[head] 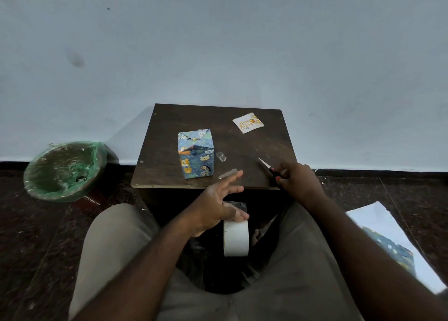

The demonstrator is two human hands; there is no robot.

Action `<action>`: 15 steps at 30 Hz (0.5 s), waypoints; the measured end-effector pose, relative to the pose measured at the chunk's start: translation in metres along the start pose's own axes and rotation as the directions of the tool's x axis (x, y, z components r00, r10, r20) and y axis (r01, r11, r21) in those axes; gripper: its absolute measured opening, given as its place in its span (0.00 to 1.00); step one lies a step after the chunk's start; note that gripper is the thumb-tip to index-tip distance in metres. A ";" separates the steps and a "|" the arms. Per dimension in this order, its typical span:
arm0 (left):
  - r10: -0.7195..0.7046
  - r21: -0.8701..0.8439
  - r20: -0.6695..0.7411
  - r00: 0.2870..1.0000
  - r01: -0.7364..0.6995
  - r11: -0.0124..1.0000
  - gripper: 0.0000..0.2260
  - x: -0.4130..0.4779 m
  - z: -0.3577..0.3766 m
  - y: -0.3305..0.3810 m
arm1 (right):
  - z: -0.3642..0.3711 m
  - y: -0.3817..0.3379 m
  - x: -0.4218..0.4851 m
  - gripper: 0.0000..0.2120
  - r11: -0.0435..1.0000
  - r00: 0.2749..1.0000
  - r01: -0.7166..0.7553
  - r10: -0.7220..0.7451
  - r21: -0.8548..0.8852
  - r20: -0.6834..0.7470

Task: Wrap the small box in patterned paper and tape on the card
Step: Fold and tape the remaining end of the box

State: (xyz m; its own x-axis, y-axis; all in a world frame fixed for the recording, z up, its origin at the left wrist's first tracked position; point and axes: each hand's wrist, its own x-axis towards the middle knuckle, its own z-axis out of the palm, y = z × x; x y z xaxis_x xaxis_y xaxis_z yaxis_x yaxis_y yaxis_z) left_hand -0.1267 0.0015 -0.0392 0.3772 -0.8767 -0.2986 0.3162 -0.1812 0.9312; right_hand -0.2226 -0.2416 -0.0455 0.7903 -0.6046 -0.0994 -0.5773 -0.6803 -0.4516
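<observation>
Left hand [219,199] spread open by a tape strip [228,173]; right hand [299,182] grips scissors [265,165]; better to set the card [248,122] squarely on the box [196,154] before taping.

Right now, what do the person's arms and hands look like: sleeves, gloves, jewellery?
The left forearm and right forearm are bare, no sleeve in view. The left hand and right hand are ungloved; no watch, ring or bracelet shows. Beige trousers cover the legs.
</observation>
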 end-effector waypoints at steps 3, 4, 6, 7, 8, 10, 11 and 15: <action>0.016 0.071 -0.031 0.999 -0.014 0.997 0.43 0.000 0.001 0.000 | 0.005 0.001 0.003 0.08 0.999 0.999 -0.041 0.041 -0.025 -0.003; 0.017 0.092 -0.040 0.999 -0.014 0.996 0.42 -0.001 0.001 0.000 | 0.006 0.000 0.003 0.08 0.998 0.999 -0.046 0.046 -0.041 -0.006; 0.022 0.123 -0.052 0.998 -0.015 0.992 0.41 -0.001 0.001 0.001 | 0.005 -0.003 0.006 0.06 0.994 0.999 -0.050 0.049 -0.092 -0.011; 0.023 0.131 -0.056 0.998 -0.016 0.991 0.41 0.000 0.001 0.000 | 0.005 -0.006 0.008 0.08 0.991 0.999 -0.047 0.047 -0.127 -0.003; 0.023 0.137 -0.056 0.998 -0.015 0.990 0.41 0.000 0.001 0.000 | 0.003 -0.009 0.010 0.09 0.984 0.999 -0.043 0.045 -0.171 0.009; 0.023 0.147 -0.056 0.998 -0.014 0.989 0.41 0.001 0.002 -0.001 | 0.001 -0.013 0.012 0.10 0.968 0.998 -0.033 0.044 -0.249 0.037; 0.025 0.150 -0.059 0.998 -0.016 0.989 0.41 0.001 0.002 0.000 | 0.000 -0.015 0.012 0.11 0.963 0.998 -0.037 0.052 -0.268 0.047; 0.050 0.138 -0.112 0.992 -0.035 0.990 0.42 0.001 0.003 0.001 | -0.001 -0.020 0.005 0.09 0.973 0.998 -0.049 0.056 -0.225 0.023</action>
State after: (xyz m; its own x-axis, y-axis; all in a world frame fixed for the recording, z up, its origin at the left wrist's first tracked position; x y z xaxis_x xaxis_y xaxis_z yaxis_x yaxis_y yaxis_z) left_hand -0.1283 -0.0009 -0.0378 0.4881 -0.8290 -0.2729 0.1800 -0.2103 0.9609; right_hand -0.2072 -0.2317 -0.0357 0.7615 -0.6318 -0.1450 -0.6467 -0.7256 -0.2351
